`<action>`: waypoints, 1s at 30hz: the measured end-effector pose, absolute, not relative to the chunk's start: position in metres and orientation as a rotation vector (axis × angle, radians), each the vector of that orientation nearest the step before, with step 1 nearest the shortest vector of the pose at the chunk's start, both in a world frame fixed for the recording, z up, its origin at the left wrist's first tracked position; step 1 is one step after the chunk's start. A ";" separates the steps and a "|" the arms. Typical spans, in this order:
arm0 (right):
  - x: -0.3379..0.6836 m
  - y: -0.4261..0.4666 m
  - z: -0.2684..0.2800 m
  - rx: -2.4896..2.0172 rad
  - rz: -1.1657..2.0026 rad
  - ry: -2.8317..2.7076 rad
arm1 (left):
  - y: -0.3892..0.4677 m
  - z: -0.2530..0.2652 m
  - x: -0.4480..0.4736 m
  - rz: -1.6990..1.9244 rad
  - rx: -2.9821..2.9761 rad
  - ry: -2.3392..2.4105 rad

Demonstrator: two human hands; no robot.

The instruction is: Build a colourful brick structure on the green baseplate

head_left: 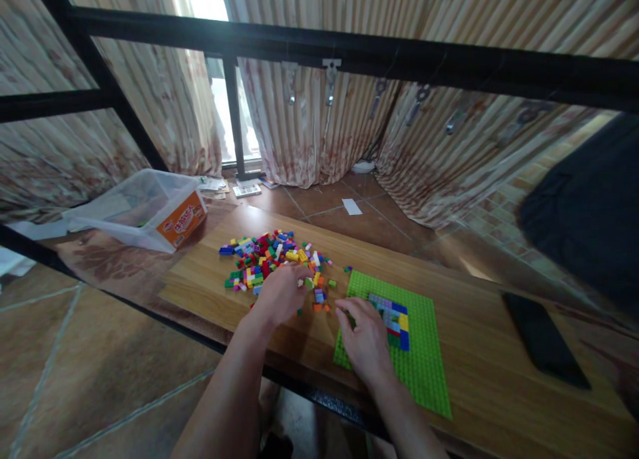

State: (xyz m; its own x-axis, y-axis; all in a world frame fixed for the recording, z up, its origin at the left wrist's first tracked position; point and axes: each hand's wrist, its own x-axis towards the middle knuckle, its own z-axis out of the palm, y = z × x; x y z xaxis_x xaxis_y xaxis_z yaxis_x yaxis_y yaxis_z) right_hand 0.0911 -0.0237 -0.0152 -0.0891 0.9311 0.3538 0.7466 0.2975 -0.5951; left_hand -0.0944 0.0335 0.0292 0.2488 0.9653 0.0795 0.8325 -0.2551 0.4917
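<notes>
My left hand (pixel 283 291) reaches into the right side of a loose pile of toy building bricks (pixel 264 263). Its fingers are bent together among the bricks, and whatever they pinch is too small to name. A light green brick (pixel 308 283) lies right by the fingertips. Over the left edge of a green studded baseplate (pixel 424 372) is my right hand (pixel 365 336), its thumb and fingertips drawn close together; I cannot make out anything between them. Beside that hand, a block of blue, grey, yellow and red bricks (pixel 404 322) is fixed on the baseplate, partly hidden by the hand.
A clear plastic box (pixel 134 209) with an orange label stands at the far left. A black phone-like slab (pixel 544 339) lies on the wooden tabletop (pixel 474 339) at the right. A dark metal bar (pixel 319 40) crosses beyond the table, before the curtains (pixel 319 126).
</notes>
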 end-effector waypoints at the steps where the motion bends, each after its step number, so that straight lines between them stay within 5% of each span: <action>1: 0.090 -0.022 -0.015 -1.507 0.341 -1.887 | 0.034 0.029 -0.094 0.519 2.182 1.653; 30: 0.062 0.008 -0.009 -1.686 0.229 -1.797 | 0.036 0.037 -0.098 0.334 2.097 1.759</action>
